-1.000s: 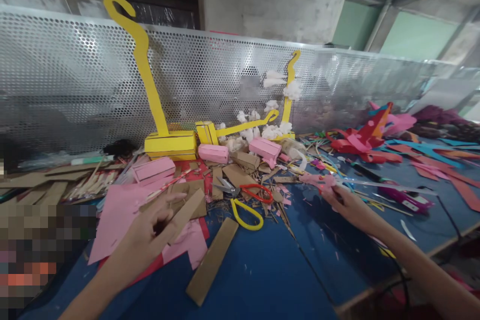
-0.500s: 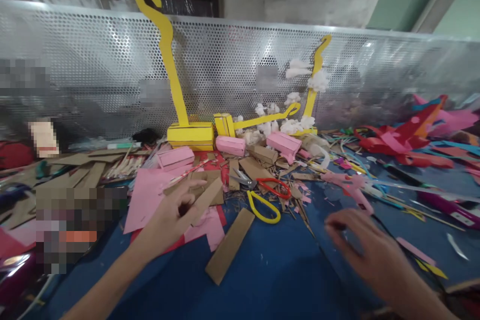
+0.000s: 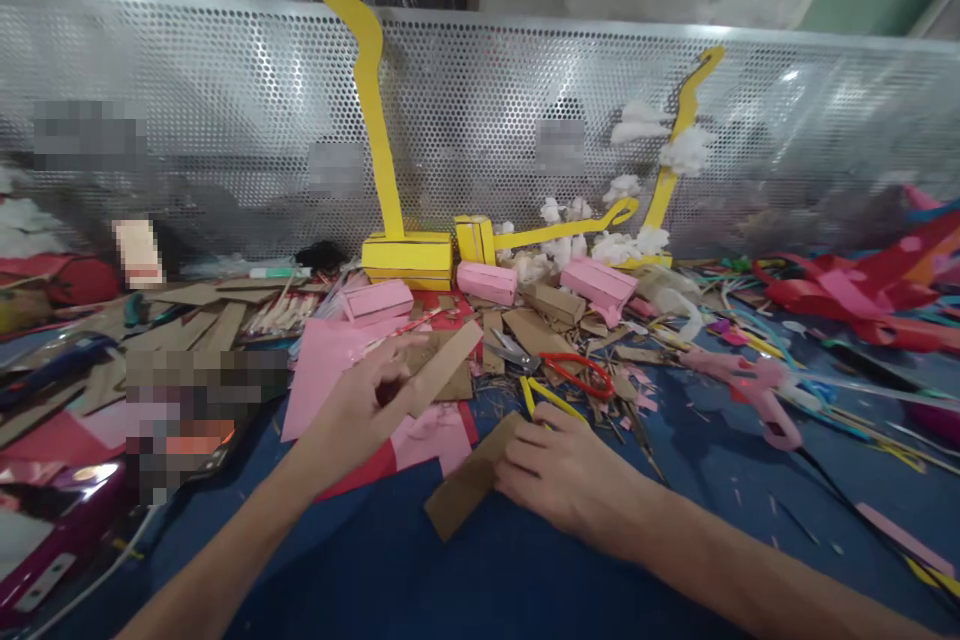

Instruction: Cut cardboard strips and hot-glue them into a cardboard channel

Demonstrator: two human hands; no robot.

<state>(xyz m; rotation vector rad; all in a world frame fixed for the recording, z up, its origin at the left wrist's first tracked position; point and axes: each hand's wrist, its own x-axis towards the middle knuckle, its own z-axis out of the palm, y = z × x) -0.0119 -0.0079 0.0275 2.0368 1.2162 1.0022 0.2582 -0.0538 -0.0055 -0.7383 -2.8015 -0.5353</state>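
My left hand (image 3: 367,395) pinches a narrow cardboard strip (image 3: 442,370) between thumb and fingers, above pink paper (image 3: 322,375). A second, wider cardboard strip (image 3: 469,480) lies slanted on the blue table. My right hand (image 3: 562,475) is at its right edge, fingers curled down against it; the fingertips are partly hidden. Just behind that hand are scissors (image 3: 577,373) with one red and one yellow handle loop, the yellow one partly covered by the hand.
Yellow hooked stands (image 3: 382,150) and pink paper-covered blocks (image 3: 487,283) line the back before a perforated metal panel (image 3: 465,100). A pink glue gun (image 3: 757,385) lies to the right, its cord running forward. Cardboard scraps (image 3: 187,330) litter the left of the blue table (image 3: 360,570).
My right hand has moved left from near the glue gun to the cardboard strip on the table. The left hand still holds its strip. The view has shifted slightly left.
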